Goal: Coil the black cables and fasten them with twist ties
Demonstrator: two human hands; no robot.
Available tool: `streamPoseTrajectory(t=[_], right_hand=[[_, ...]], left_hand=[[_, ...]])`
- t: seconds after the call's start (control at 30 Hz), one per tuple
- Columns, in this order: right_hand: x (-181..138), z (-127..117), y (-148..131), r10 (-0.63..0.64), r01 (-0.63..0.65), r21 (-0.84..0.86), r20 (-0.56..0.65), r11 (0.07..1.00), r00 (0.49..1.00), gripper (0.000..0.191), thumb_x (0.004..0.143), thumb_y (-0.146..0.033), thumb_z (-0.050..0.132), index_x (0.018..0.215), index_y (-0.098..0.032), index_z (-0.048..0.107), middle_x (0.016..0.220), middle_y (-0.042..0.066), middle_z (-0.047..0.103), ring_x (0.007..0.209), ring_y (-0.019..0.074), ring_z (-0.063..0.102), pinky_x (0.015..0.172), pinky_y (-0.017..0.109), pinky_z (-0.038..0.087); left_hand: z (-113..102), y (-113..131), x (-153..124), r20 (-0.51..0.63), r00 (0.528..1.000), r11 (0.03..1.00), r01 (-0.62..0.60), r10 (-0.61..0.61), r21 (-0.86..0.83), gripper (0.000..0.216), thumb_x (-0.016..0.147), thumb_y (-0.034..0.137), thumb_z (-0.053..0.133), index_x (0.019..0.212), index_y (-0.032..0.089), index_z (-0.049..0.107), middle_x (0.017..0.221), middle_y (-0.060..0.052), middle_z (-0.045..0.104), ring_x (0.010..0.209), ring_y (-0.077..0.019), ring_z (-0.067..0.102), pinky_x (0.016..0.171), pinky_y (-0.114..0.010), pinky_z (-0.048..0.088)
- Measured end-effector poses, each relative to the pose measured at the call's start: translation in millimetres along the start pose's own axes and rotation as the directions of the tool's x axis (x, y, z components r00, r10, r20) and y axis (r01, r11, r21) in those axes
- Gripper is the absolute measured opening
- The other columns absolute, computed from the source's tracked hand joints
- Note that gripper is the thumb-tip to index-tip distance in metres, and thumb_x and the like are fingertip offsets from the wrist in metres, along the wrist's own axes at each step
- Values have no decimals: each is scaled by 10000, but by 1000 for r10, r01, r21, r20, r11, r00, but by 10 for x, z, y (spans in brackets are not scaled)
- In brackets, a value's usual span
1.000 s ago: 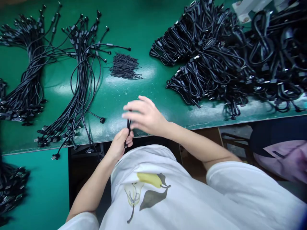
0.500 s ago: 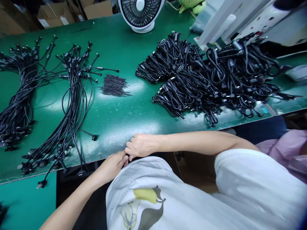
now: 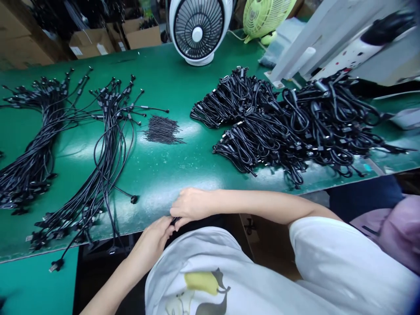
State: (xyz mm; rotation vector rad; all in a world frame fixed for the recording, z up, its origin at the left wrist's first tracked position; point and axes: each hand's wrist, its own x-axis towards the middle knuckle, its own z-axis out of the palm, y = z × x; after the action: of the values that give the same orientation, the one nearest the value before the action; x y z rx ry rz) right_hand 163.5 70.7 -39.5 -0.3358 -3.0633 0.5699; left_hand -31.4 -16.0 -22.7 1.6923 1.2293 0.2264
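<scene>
The left hand (image 3: 156, 236) and right hand (image 3: 192, 204) grip a mostly hidden slim black cable (image 3: 176, 220) near the glossy green tabletop (image 3: 164, 168).

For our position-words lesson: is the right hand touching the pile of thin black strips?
No, the right hand is beside the left hand, apart from the strips.

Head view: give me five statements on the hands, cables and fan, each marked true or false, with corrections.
1. The left hand and right hand meet at a small dark item. True.
2. Thin black strips lie between the loose cables and coiled cables. True.
3. The right hand rests on the coiled cables. False: it is beside the left hand.
4. The white fan stands on the green table. True.
5. All loose cables lie wholly on the table. False: some ends overhang its near edge.
</scene>
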Motion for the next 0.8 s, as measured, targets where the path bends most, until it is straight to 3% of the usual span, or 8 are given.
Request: streamPoseTrajectory(t=[0.1, 0.17, 0.2, 0.27, 0.33, 0.4, 0.47, 0.8], right_hand=[[29, -101, 1, 5, 2, 89, -76, 996, 997, 412, 979, -515, 432, 905, -168, 642, 865, 44, 691, 777, 143, 620, 668, 275, 382], [27, -218, 129, 54, -7, 154, -301, 988, 952, 356, 990, -465, 437, 982, -180, 650, 970, 56, 690, 913, 153, 620, 798, 286, 422], [23, -273, 246, 151, -76, 188, -428, 979, 891, 335, 1000, -432, 422, 1015, -182, 645, 1016, 65, 681, 972, 160, 609, 855, 297, 424], [11, -343, 575, 456, -363, 277, -582, 890, 673, 296, 1008, -360, 404, 1050, -170, 627, 1078, 95, 652, 1022, 184, 587, 895, 322, 423], [8, -346, 954, 724, -677, 337, -538, 654, 432, 233, 975, -306, 464, 1071, -152, 610, 1121, 129, 618, 997, 219, 582, 859, 341, 431], [17, -304, 1274, 855, -834, 310, -413, 457, 315, 225, 936, -286, 519, 1091, -144, 600, 1165, 152, 588, 990, 246, 579, 842, 353, 434], [31, -259, 1460, 894, -878, 273, -335, 393, 296, 209, 932, -264, 505, 1066, -140, 607, 1155, 157, 588, 985, 256, 580, 846, 356, 435], [20, -290, 1491, 870, -855, 242, -319, 458, 376, 224, 929, -329, 525, 1051, -156, 600, 1134, 118, 596, 965, 223, 564, 822, 313, 420]], left_hand=[[-7, -98, -9, -137, 991, 999, 18, -11, 47, 259, 959, 328, 385, 953, 188, 603, 854, -73, 641, 788, -217, 583, 740, -344, 412], [-31, -179, 15, -246, 966, 992, 48, -75, -116, 279, 952, 392, 424, 926, 186, 610, 729, -33, 594, 694, -190, 550, 685, -318, 404], [-43, -214, 34, -294, 948, 966, 41, -119, -256, 293, 942, 430, 451, 905, 184, 606, 673, -8, 552, 642, -168, 516, 648, -298, 392], [-53, -251, 78, -366, 905, 830, -26, -217, -557, 319, 903, 489, 529, 859, 178, 584, 614, 28, 470, 569, -126, 437, 581, -260, 356], [-36, -242, 116, -372, 876, 635, -104, -306, -765, 338, 843, 501, 629, 842, 169, 566, 625, 39, 450, 546, -93, 396, 542, -232, 327], [-5, -206, 131, -339, 866, 492, -128, -367, -861, 352, 788, 476, 709, 851, 159, 567, 643, 42, 455, 534, -70, 385, 520, -211, 310], [16, -174, 116, -324, 856, 422, -141, -402, -895, 359, 759, 451, 748, 861, 153, 576, 648, 45, 456, 527, -57, 381, 509, -196, 305], [46, -102, 108, -292, 877, 383, -138, -381, -914, 386, 748, 461, 770, 861, 125, 616, 600, 56, 434, 501, -40, 377, 490, -183, 294]])
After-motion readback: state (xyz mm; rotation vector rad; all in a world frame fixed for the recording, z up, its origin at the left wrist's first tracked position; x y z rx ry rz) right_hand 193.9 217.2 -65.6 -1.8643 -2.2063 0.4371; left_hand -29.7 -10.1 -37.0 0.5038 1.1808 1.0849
